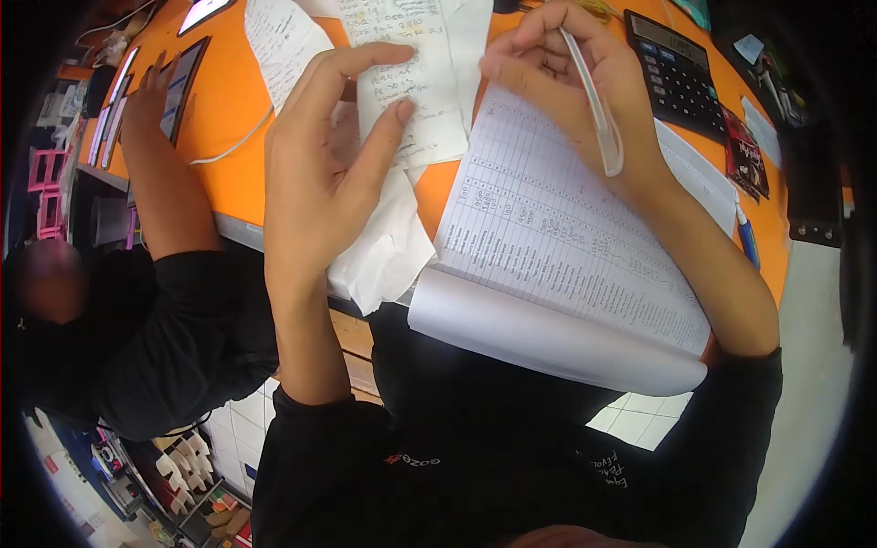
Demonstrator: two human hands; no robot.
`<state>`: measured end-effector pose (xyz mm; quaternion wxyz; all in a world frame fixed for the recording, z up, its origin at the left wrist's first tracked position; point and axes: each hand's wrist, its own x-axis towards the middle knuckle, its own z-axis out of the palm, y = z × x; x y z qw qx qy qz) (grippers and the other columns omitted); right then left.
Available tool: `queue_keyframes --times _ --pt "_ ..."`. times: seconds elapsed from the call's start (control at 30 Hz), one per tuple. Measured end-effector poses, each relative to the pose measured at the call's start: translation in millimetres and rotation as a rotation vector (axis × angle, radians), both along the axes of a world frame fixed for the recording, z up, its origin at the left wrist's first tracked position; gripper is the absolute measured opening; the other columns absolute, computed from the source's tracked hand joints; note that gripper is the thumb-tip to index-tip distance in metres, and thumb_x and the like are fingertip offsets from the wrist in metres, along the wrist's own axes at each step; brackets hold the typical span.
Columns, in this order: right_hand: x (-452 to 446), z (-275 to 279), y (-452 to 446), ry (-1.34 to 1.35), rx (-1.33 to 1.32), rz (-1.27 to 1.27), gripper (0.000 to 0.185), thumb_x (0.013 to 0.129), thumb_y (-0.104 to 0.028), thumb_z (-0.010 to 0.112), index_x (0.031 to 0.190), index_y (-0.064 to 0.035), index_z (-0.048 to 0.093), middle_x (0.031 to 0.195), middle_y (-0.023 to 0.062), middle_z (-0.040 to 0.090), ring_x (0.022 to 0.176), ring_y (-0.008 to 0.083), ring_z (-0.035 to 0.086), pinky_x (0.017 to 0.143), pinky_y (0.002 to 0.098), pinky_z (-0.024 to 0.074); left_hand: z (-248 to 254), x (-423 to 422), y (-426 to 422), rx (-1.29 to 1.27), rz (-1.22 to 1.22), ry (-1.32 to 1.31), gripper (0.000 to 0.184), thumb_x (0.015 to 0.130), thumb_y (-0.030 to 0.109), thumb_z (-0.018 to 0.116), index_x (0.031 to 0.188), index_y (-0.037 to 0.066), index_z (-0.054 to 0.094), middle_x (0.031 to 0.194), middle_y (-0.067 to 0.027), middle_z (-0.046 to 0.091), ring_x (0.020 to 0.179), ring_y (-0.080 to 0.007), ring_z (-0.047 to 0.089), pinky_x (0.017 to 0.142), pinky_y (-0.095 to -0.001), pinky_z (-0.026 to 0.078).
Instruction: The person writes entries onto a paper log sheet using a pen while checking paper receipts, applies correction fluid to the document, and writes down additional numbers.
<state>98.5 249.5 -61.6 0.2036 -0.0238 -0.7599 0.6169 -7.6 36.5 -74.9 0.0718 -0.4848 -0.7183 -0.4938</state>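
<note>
A long white paper slip with handwritten lines (425, 119) lies on the orange worktop (219, 119), beneath the left hand's (320, 164) spread fingers. Just beside it, a stack of white ruled table sheets (557, 219) lies slanted, its near end curled. A slim translucent-white pen (598, 119) tilts in the right hand (635, 100).

Colours noted clockwise, dial centred on the view. Twelve o'clock: paper slips (397, 114), white, dark handwriting. One to two: raised pen (594, 110), whitish, partly see-through; calculator (681, 87), black body, grey-green display. Two: ledger (548, 205), white, ruled in a fine grid, rows of dark print. Two to three: packet (746, 163), red and black. Three: lower pen (748, 239), blue and white. Four: floor (639, 420), white tiles, grey lines. Six: shirt (512, 493), black, red mark and pale lettering. Nine: rack (47, 187), pink. Ten: tabletop (224, 110), plain orange.
</note>
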Motion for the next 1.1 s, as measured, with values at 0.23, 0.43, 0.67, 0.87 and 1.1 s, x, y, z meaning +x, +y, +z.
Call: queue_keyframes --times 0.23,0.43,0.67,0.87,1.1 --pt "0 1 9 0.026 -0.259 -0.155 0.025 0.111 -0.023 0.05 0.111 -0.0005 0.062 0.093 0.0085 0.066 0.079 0.0113 0.056 0.076 0.0253 0.047 2 1 -1 -0.055 0.065 0.062 0.037 0.087 0.008 0.082 0.122 0.006 0.071 0.115 -0.007 0.071 0.099 -0.0176 0.061 0.091 -0.0296 0.049" --pt "-6 -2 14 -0.024 -0.455 -0.124 0.05 0.115 -0.04 0.039 0.115 0.0028 0.065 0.087 0.0081 0.06 0.077 0.0144 0.054 0.076 0.0268 0.047 1 4 2 -0.073 -0.022 0.062 0.063 0.072 0.01 0.09 0.13 0.007 0.064 0.123 -0.0121 0.065 0.113 -0.0292 0.069 0.098 -0.0394 0.057" --pt "-7 -10 17 -0.02 -0.496 -0.14 0.036 0.113 -0.034 0.05 0.107 -0.0012 0.064 0.083 0.0068 0.059 0.076 0.0142 0.057 0.074 0.028 0.0485 4 5 2 -0.111 -0.045 -0.025 0.079 0.067 0.012 0.095 0.136 0.007 0.06 0.13 -0.0124 0.061 0.119 -0.0284 0.066 0.105 -0.0418 0.054" --pt "0 2 13 -0.025 -0.197 -0.11 0.014 0.099 -0.006 0.069 0.093 -0.0064 0.056 0.08 0.0013 0.06 0.073 0.0086 0.057 0.069 0.0231 0.0458 0 2 1 -0.134 -0.041 -0.041 0.085 0.064 0.014 0.098 0.139 0.007 0.059 0.134 -0.0113 0.06 0.124 -0.0269 0.065 0.109 -0.041 0.051" --pt "-2 -4 14 -0.07 -0.108 -0.14 0.017 0.095 -0.002 0.071 0.093 -0.0085 0.056 0.08 -0.0021 0.06 0.072 0.0044 0.055 0.065 0.0203 0.043 2 3 -1 -0.175 -0.015 0.033 0.086 0.063 0.019 0.1 0.139 0.008 0.06 0.135 -0.0117 0.062 0.124 -0.0277 0.064 0.11 -0.0411 0.05"
